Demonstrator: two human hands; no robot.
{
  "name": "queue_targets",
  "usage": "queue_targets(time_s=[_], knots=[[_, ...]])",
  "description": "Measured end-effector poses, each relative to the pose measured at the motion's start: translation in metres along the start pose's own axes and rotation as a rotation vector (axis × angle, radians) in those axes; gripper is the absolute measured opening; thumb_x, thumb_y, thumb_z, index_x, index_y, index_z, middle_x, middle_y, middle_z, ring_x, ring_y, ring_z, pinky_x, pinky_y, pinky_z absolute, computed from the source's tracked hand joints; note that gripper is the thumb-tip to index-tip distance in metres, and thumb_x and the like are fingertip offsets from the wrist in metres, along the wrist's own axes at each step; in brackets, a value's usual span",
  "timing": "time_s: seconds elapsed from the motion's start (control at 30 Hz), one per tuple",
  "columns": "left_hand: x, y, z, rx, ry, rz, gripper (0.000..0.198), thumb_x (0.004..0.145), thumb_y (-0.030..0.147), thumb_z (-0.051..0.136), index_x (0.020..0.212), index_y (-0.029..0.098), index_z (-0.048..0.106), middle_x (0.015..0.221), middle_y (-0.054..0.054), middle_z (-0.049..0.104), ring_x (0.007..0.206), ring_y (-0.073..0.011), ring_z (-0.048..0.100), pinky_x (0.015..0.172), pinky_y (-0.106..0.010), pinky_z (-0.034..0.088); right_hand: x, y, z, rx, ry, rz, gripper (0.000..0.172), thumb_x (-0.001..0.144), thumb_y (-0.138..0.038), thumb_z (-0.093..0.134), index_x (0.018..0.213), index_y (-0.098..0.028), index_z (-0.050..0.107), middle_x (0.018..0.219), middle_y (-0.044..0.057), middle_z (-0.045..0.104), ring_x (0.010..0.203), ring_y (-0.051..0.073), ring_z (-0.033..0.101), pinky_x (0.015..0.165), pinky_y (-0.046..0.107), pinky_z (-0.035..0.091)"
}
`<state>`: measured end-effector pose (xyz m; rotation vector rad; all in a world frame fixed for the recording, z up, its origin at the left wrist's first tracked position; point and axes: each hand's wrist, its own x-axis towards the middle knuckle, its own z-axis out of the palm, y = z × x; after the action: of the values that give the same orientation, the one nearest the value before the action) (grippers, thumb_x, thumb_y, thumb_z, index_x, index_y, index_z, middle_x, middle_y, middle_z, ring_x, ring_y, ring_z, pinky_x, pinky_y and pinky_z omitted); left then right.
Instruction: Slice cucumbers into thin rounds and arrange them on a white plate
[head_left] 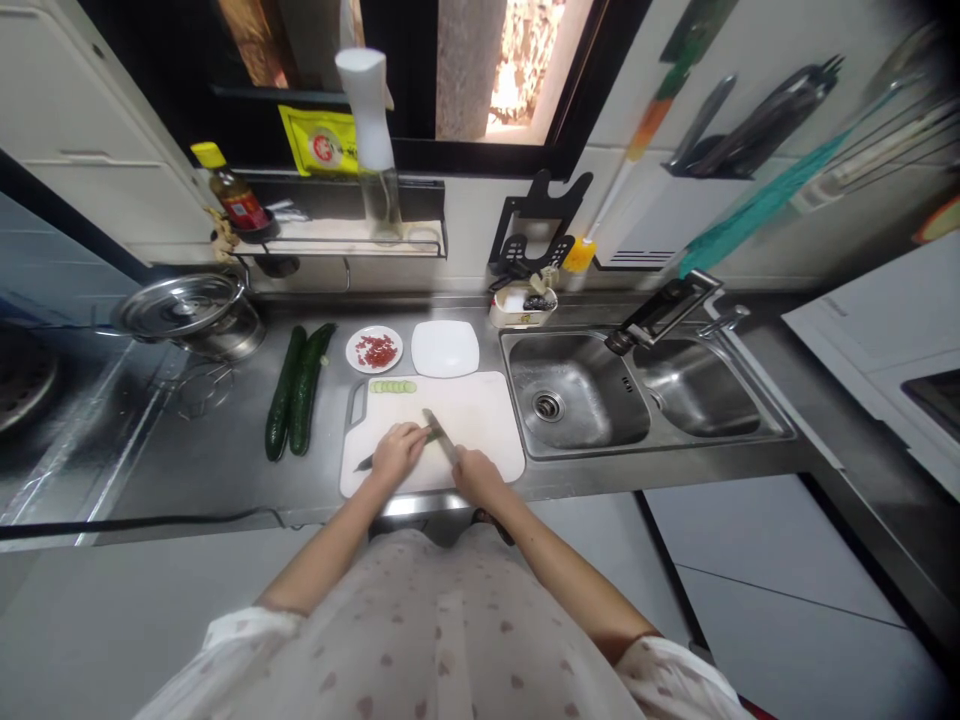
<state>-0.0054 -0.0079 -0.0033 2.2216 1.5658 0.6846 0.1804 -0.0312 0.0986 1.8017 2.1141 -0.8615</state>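
My left hand point(399, 453) presses down, fingers curled, on a dark green cucumber point(364, 464) lying on the white cutting board point(484, 405). The cucumber's tapered end sticks out to the left of the hand; most of it is hidden underneath. My right hand point(478, 476) grips the handle of a kitchen knife point(442, 438). Its blade points up and left, beside my left fingertips at the cucumber's cut end. A short row of pale green cucumber slices point(392, 387) lies near the board's upper left corner.
Two whole cucumbers point(304, 400) lie left of the board. Behind it are a small plate point(351, 350) of red pieces and a white square plate point(445, 348). A double sink point(577, 440) adjoins on the right. A lidded steel pot point(232, 325) stands far left.
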Motion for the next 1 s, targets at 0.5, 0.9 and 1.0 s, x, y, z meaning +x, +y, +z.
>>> queue_targets(time_s=[0.5, 0.9, 1.0], knots=[[0.001, 0.002, -0.003, -0.001, -0.014, -0.001, 0.027, 0.093, 0.028, 0.049, 0.111, 0.026, 0.069, 0.097, -0.005, 0.065, 0.092, -0.0176, 0.055, 0.083, -0.031, 0.046, 0.02, -0.005, 0.006, -0.008, 0.055, -0.038, 0.032, 0.09, -0.013, 0.038, 0.118, -0.013, 0.054, 0.103, 0.016, 0.066, 0.098, 0.023, 0.062, 0.08, 0.029, 0.044], [0.001, 0.003, -0.006, -0.008, -0.019, 0.006, 0.027, 0.094, 0.028, 0.048, 0.112, 0.026, 0.069, 0.098, -0.005, 0.066, 0.092, -0.0178, 0.056, 0.082, -0.03, 0.046, 0.007, -0.002, 0.004, -0.024, -0.001, 0.0, 0.03, 0.09, -0.013, 0.039, 0.116, -0.013, 0.054, 0.102, 0.016, 0.066, 0.096, 0.023, 0.063, 0.077, 0.029, 0.044], [0.001, 0.002, -0.005, -0.002, -0.017, 0.002, 0.027, 0.094, 0.028, 0.048, 0.112, 0.026, 0.069, 0.098, -0.005, 0.066, 0.093, -0.0182, 0.056, 0.082, -0.03, 0.046, 0.01, -0.003, 0.004, -0.015, 0.016, -0.024, 0.03, 0.09, -0.013, 0.039, 0.116, -0.012, 0.054, 0.103, 0.016, 0.066, 0.098, 0.023, 0.062, 0.079, 0.03, 0.044]])
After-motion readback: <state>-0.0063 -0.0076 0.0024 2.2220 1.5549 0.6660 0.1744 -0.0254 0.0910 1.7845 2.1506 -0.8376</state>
